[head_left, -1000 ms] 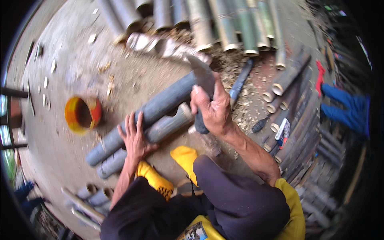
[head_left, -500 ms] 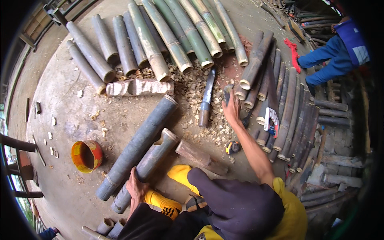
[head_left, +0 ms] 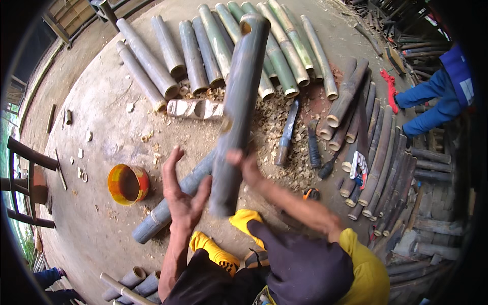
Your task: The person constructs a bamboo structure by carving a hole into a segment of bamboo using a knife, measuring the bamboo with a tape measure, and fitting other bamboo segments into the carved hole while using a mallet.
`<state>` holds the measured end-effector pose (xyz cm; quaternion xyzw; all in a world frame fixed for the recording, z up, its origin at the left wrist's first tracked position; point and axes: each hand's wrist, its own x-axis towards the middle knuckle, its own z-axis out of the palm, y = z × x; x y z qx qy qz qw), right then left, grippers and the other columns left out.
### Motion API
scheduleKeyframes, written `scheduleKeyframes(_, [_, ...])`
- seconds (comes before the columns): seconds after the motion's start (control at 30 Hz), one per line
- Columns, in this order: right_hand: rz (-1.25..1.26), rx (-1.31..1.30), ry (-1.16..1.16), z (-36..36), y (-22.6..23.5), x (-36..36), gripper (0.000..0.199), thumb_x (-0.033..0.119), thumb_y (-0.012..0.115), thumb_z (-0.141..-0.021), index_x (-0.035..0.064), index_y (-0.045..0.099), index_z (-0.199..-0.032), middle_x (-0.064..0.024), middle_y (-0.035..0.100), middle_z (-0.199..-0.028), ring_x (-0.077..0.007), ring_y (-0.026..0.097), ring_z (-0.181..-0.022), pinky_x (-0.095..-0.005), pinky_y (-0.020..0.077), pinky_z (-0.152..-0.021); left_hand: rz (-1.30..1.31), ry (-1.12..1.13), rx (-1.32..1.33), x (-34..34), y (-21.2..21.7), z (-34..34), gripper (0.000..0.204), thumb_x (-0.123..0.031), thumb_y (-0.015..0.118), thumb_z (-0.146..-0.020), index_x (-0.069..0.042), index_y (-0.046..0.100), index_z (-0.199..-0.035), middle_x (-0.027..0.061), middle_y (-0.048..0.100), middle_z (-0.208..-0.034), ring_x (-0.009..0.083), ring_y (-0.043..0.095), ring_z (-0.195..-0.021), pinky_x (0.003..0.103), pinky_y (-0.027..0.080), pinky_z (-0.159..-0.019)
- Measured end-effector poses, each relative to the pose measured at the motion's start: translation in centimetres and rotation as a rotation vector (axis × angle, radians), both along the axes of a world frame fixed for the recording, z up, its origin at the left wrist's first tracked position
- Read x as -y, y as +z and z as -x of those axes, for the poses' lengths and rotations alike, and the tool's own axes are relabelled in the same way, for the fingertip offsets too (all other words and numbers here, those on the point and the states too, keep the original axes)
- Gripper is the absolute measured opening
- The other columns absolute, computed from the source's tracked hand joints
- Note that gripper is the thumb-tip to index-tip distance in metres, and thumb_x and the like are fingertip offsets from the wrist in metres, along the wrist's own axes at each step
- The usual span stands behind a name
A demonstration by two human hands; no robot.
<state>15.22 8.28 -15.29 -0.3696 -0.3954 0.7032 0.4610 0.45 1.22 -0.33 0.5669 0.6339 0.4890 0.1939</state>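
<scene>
A dark grey bamboo pole (head_left: 244, 96), with a notch cut in its side and another near its top end, is raised off the floor and tilted slightly. My right hand (head_left: 246, 165), blurred by motion, grips it on the lower half from the right side. Just left of its lower end, my left hand (head_left: 183, 198) is open with thumb and fingers spread; the thumb lies close to the pole, and I cannot tell if it touches. Behind both, a second grey bamboo pole (head_left: 155, 222) lies on the floor, its upper part hidden by the raised one.
Cut bamboo poles (head_left: 216, 46) lie in a row beyond a carved wooden block (head_left: 195, 109). A long blade (head_left: 290, 124), a black-wrapped tool (head_left: 313, 147), a tape measure (head_left: 311, 193) and wood chips lie rightward. An orange-yellow bucket (head_left: 116, 192) stands left. Another person (head_left: 432, 89) stands far right.
The notched bamboo pole has come up off the floor, now in my right hand, which has left the black-wrapped tool. My left hand has let go of the pole and opened.
</scene>
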Motion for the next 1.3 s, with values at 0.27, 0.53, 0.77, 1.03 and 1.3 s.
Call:
scheduleKeyframes(0.27, [-0.055, 0.902, -0.257, -13.7, 7.4, -22.2, 0.083, 0.039, 0.074, -0.071, -0.0140, 0.040, -0.124, -0.0237, 0.059, -0.105, -0.0311, 0.061, -0.092, -0.0353, 0.0504, -0.083, 0.696, 0.003, -0.662, 8.8, -15.9, 6.6, 0.094, -0.016, 0.080, -0.055, -0.011, 0.033, -0.135, 0.0145, 0.046, -0.123, 0.0301, 0.041, -0.121, 0.049, 0.028, -0.102])
scheduleKeyframes(0.53, [-1.079, 1.095, -0.467, -10.3, 6.1, -13.2, 0.015, 0.009, 0.054, -0.085, 0.0038, 0.058, -0.099, -0.0111, 0.063, -0.088, -0.0162, 0.060, -0.075, -0.0320, 0.0487, -0.064, 0.876, -0.030, -0.238, 10.7, -13.2, 9.1, 0.071, -0.025, 0.076, -0.043, -0.003, 0.059, -0.108, 0.0171, 0.062, -0.099, 0.0340, 0.059, -0.096, 0.040, 0.047, -0.084])
scheduleKeyframes(0.77, [-1.032, 1.353, 0.100, -4.1, -3.9, -7.3, 0.069, -0.004, 0.057, -0.075, 0.0060, 0.033, -0.138, -0.0186, 0.033, -0.136, -0.0356, 0.042, -0.114, -0.0482, 0.0443, -0.086, 0.674, 0.192, 0.348, 16.3, -8.7, 8.8, 0.074, -0.025, 0.078, -0.043, 0.001, 0.058, -0.109, 0.0139, 0.064, -0.096, 0.0240, 0.062, -0.088, 0.035, 0.046, -0.082])
scheduleKeyframes(1.03, [-0.985, 1.942, 0.055, -0.2, -7.3, -14.6, 0.073, 0.014, 0.069, -0.068, -0.0034, 0.033, -0.130, -0.0184, 0.056, -0.104, -0.0339, 0.056, -0.095, -0.0471, 0.0458, -0.081, 0.338, 0.359, 0.673, 13.6, -4.3, 12.0, 0.062, -0.027, 0.075, -0.055, 0.003, 0.054, -0.104, 0.0102, 0.061, -0.088, 0.0193, 0.060, -0.077, 0.033, 0.050, -0.070])
scheduleKeyframes(1.3, [-1.038, 1.582, 0.464, 0.3, -3.1, -15.2, 0.066, 0.017, 0.078, -0.059, 0.0008, 0.040, -0.111, -0.0213, 0.058, -0.095, -0.0394, 0.059, -0.088, -0.0465, 0.0492, -0.073, 0.213, 0.389, 0.997, 12.9, -8.2, 9.6, 0.062, -0.019, 0.079, -0.061, 0.000, 0.050, -0.112, 0.0083, 0.061, -0.095, 0.0167, 0.061, -0.083, 0.031, 0.049, -0.077])
